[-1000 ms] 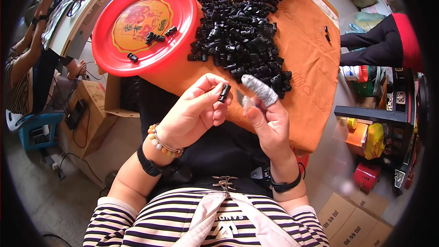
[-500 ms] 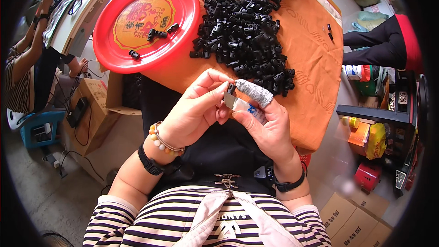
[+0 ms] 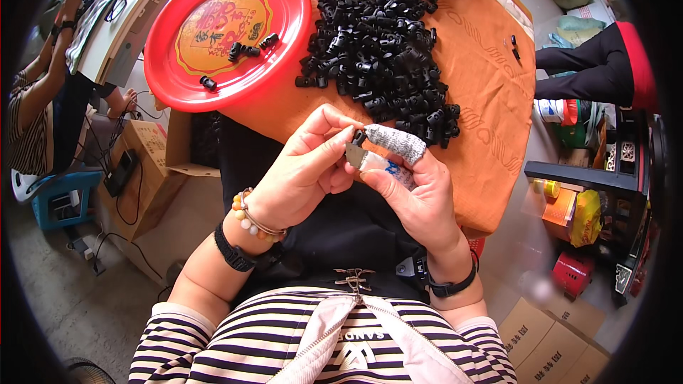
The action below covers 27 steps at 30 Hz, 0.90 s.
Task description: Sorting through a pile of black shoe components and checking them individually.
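The left hand (image 3: pixel 313 153) pinches a small black part (image 3: pixel 358 137) between thumb and forefinger, on the near side of a black pile (image 3: pixel 377 50). The right hand (image 3: pixel 423 188) has its fingers clamped on a metal blade (image 3: pixel 353 157) (blue marking shows on its white grip), overlapping the part. Characters decorate the red tray (image 3: pixel 162 64); pale lettering marks the striped shirt (image 3: pixel 213 341), dark print the cartons (image 3: pixel 530 313).
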Each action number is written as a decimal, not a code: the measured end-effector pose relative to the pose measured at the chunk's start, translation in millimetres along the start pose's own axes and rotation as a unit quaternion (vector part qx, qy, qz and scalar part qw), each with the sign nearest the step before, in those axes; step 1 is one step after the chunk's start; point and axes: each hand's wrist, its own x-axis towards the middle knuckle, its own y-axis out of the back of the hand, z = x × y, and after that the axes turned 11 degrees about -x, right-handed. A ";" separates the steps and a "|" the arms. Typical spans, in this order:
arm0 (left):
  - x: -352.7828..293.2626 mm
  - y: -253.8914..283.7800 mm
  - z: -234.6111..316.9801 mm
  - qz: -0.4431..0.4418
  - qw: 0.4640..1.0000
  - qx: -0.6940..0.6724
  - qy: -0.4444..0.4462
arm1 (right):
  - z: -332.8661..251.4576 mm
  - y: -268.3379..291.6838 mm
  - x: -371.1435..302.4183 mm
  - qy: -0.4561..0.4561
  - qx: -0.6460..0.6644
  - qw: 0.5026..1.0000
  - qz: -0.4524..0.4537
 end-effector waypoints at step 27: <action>-1.3 -3.6 -0.1 0.013 0.999 0.027 -0.025 | -1.4 1.1 -2.6 -0.010 0.021 1.000 -0.008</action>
